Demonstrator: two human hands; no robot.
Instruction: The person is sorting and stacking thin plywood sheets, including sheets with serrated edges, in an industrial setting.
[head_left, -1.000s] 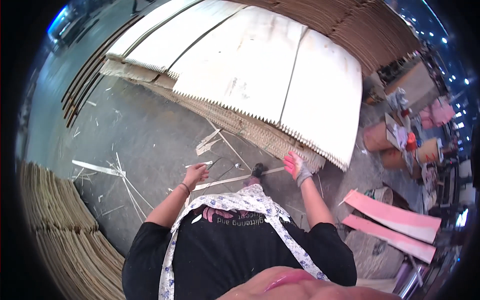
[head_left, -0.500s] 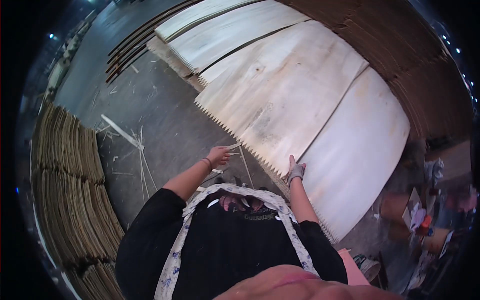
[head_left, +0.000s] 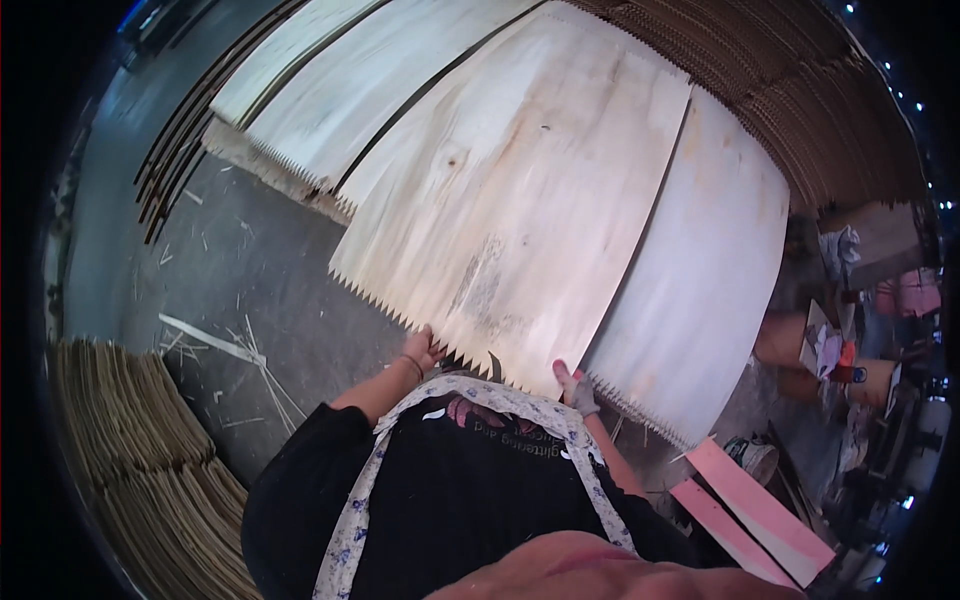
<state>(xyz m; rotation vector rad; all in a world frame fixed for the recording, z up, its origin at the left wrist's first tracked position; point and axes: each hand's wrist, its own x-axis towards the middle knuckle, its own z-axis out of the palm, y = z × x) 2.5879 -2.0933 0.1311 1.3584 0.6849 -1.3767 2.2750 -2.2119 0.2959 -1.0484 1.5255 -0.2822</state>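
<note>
A pale wood veneer sheet (head_left: 500,220) with saw-toothed ends stretches forward from my waist over the stack. My left hand (head_left: 421,350), bare with bands at the wrist, is closed on its near toothed edge, fingers partly under it. My right hand (head_left: 574,386), in a grey and pink glove, grips the same edge near its right corner, thumb on top. Beside it lies another pale sheet (head_left: 700,270), with more sheets (head_left: 340,90) farther left on the stack.
Veneer stacks rise at lower left (head_left: 140,460) and top right (head_left: 800,110). Dark rails (head_left: 180,150) lie at upper left, offcuts (head_left: 210,340) on the concrete floor (head_left: 240,270). Cardboard containers (head_left: 870,380), a bucket (head_left: 750,460) and pink boards (head_left: 750,500) are at right.
The middle sheet has been drawn toward my body, out past the stack's edge. Both hands now grip its near end; the right has come down from higher up.
</note>
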